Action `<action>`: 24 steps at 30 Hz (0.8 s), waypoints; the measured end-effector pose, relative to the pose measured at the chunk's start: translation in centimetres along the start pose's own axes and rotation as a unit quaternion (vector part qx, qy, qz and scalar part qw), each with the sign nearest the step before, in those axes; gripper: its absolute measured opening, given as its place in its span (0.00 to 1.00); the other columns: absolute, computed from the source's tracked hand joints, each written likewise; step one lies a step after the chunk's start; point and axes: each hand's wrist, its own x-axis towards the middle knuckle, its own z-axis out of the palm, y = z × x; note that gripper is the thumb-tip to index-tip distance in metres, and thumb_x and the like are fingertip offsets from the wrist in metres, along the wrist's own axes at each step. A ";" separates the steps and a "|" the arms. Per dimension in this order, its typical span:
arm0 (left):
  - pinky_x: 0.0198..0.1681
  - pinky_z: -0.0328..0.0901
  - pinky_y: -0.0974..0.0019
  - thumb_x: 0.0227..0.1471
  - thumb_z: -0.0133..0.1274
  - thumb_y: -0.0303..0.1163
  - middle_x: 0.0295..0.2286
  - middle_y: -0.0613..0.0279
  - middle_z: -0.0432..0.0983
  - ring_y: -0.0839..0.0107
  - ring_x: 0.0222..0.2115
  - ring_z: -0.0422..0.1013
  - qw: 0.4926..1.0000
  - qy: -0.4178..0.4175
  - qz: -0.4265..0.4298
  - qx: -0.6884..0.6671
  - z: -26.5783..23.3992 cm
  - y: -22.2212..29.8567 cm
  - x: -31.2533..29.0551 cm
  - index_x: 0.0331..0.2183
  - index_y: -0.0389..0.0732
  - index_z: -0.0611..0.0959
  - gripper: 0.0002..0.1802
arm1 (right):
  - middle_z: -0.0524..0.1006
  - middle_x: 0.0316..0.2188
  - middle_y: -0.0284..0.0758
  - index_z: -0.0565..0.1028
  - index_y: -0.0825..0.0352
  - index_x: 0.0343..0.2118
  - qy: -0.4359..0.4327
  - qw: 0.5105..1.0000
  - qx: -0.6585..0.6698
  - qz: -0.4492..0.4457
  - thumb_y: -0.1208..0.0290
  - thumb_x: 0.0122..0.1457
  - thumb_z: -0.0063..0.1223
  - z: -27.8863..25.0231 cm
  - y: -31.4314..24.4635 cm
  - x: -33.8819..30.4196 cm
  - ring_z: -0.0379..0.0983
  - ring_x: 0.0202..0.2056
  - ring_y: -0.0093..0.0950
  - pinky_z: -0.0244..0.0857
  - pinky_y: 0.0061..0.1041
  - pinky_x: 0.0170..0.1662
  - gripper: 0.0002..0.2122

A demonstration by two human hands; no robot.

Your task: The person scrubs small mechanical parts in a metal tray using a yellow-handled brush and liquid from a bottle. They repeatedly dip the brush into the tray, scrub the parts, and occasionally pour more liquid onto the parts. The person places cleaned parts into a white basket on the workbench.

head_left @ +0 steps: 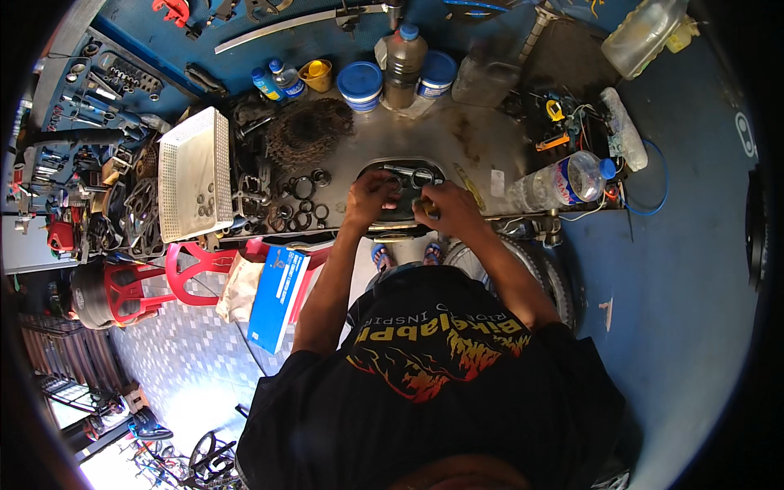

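Observation:
Both my hands work over a dark shallow tray (402, 217) at the front edge of the metal bench. My left hand (371, 198) is closed, with its fingers curled round a small dark part that I cannot make out. Just to its right, my right hand (451, 209) grips a small yellowish-brown object, mostly covered by the fingers. A shiny metal ring (422, 177) lies in the far part of the tray, beyond the hands. Several dark metal rings (303, 188) lie loose on the bench to the left of my left hand.
A white perforated basket (170, 184) with several small rings stands left. Bicycle chains (306, 131) lie heaped behind. Blue-lidded tubs (360, 85) and a dark-filled bottle (405, 65) line the back. A clear bottle (563, 181) lies right. Below left is a red chair (196, 265).

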 end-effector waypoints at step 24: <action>0.46 0.79 0.64 0.65 0.53 0.19 0.45 0.50 0.85 0.69 0.42 0.81 0.994 0.056 0.095 0.023 1.1 1.8 -1.2 0.54 0.24 0.80 0.17 | 0.80 0.24 0.35 0.80 0.69 0.35 0.150 0.929 0.327 0.086 0.62 0.67 0.62 -0.3 -2.4 2.5 0.75 0.26 0.22 0.68 0.24 0.33 0.13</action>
